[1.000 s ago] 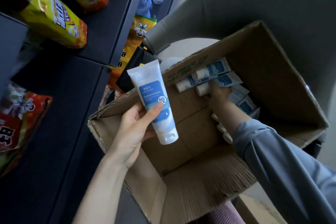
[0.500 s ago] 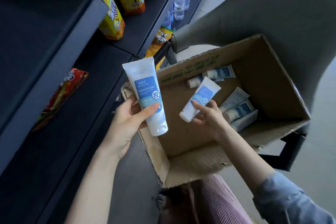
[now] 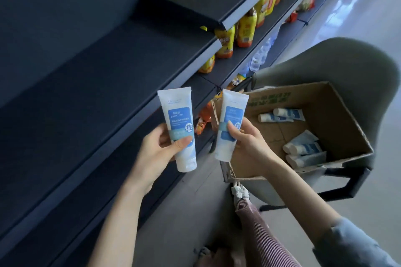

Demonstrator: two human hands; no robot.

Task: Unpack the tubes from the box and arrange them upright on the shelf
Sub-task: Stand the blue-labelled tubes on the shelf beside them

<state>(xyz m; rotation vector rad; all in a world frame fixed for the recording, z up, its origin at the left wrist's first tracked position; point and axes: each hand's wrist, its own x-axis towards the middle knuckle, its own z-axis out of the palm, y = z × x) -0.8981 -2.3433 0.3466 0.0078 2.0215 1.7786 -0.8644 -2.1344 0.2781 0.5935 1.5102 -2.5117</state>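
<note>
The white plastic tube with a blue label panel (image 3: 178,128) in the left hand (image 3: 159,149) carried a white disc printed with the character "控". Above it ran rows of white lettering too small to read with certainty, and faint script sat near the crimped top. A second white tube of the same design (image 3: 229,128), in the right hand (image 3: 247,141), showed the same disc partly behind the thumb. Green printing on the inner flap of the brown cardboard box (image 3: 342,115) was upside down and illegible.

Both tubes were held cap down and crimped end up, side by side but apart, in front of the dark blue-grey shelf (image 3: 108,76) and left of the box. Neither touched the shelf. The left hand gripped its tube with the thumb laid across the lower label and the fingers wrapped behind. The right hand pinched its tube at mid-height, thumb on the front, fingers curled round the back.

More white-and-blue tubes (image 3: 303,149) lay flat inside the box, which rested on a grey upholstered chair (image 3: 347,60). Yellow-labelled bottles (image 3: 225,41) stood further along the shelving.
</note>
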